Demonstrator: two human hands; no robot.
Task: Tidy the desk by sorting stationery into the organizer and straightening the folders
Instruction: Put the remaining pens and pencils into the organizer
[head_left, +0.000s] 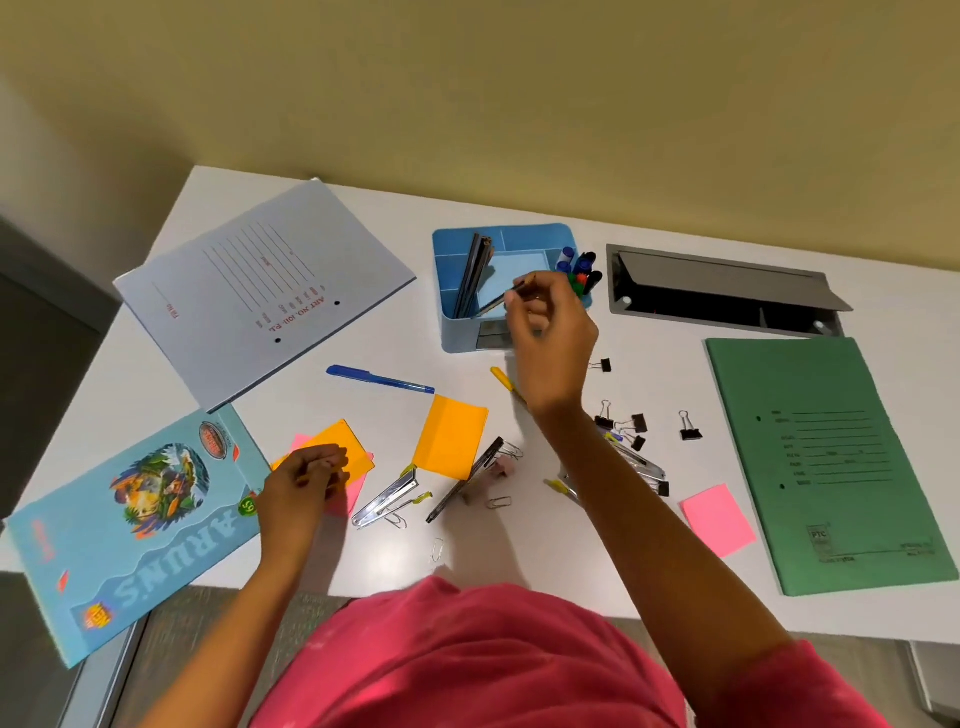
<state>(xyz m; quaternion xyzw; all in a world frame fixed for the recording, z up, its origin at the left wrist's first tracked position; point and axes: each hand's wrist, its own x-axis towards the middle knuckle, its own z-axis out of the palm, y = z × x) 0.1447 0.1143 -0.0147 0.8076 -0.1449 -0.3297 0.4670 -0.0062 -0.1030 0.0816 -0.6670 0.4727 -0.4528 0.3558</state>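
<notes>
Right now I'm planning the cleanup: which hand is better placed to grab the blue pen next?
Left, probably. The left hand rests nearer the blue pen; the right hand is busy holding a pencil over the organizer.

White desk (395, 332): blue organizer (467, 327), green folder (826, 467) (flat), scattered binder clips (636, 423).

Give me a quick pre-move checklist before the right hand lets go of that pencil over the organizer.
1. Right hand grip on pencil: ok, pinched at fingertips.
2. Pencil over blue organizer: ok; which compartment, cannot tell.
3. Room in organizer: ok, few items inside.
4. Left hand on orange sticky notes: ok, resting there.
5. Blue pen sorted: not ok, on desk.
6. Binder clips sorted: not ok, scattered.
</notes>
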